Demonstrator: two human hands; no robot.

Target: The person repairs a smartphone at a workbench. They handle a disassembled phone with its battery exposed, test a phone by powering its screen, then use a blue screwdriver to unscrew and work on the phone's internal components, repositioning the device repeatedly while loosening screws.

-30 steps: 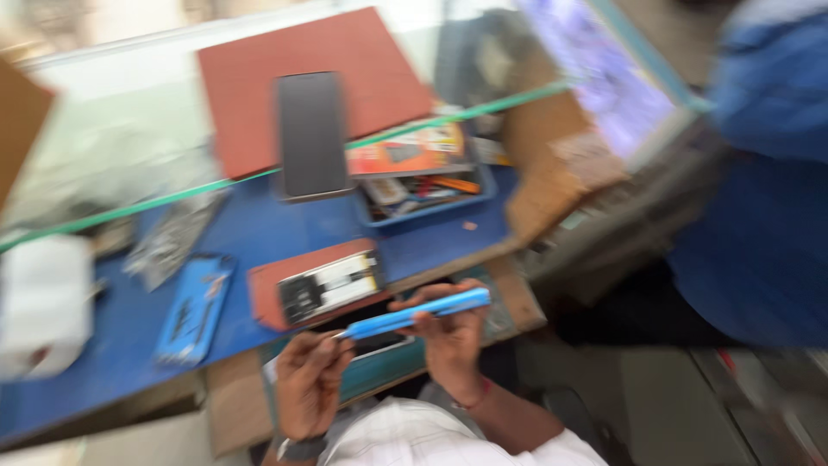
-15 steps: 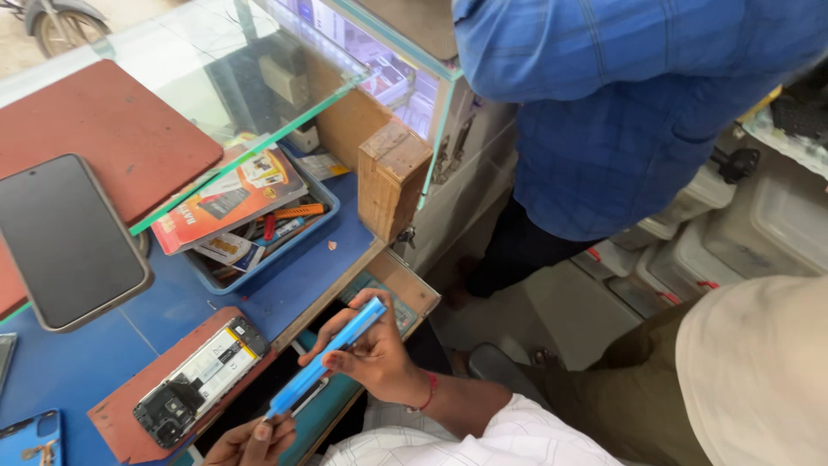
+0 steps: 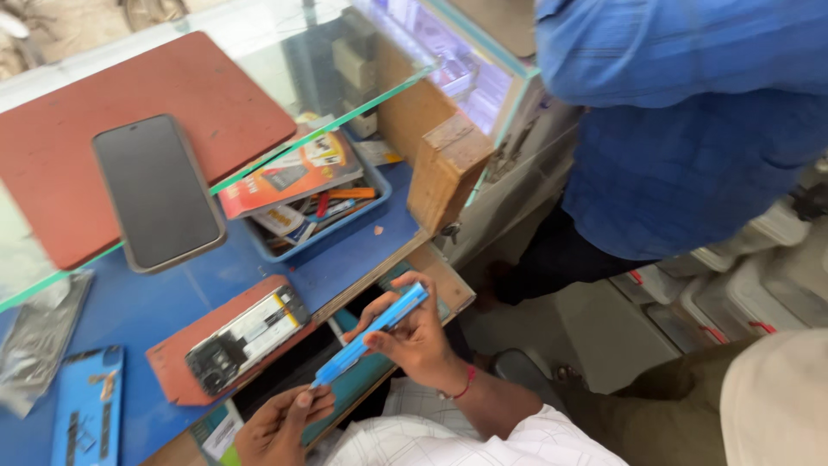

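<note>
Holding the long blue tool (image 3: 371,335) in my right hand (image 3: 420,338), I am closing the fingers around its upper half, thumb on one side, so the grip is tight and nothing else is in it. My left hand (image 3: 280,425) is pinching the lower tip of the same tool with thumb and forefinger, the other fingers curled in. Compared with a second ago, the tool is no longer lying flat across both hands; it is now standing slanted, upper end toward the wooden block (image 3: 446,173), lower end down toward my lap. I am holding it over the open drawer (image 3: 431,274), just off the edge of the blue counter (image 3: 164,302). The opened phone (image 3: 247,338) on its red mat (image 3: 172,362) is lying near, untouched, so I judge the work on it is not yet begun again. My view is also turning right: a person in a blue shirt (image 3: 690,129) is standing close by.
</note>
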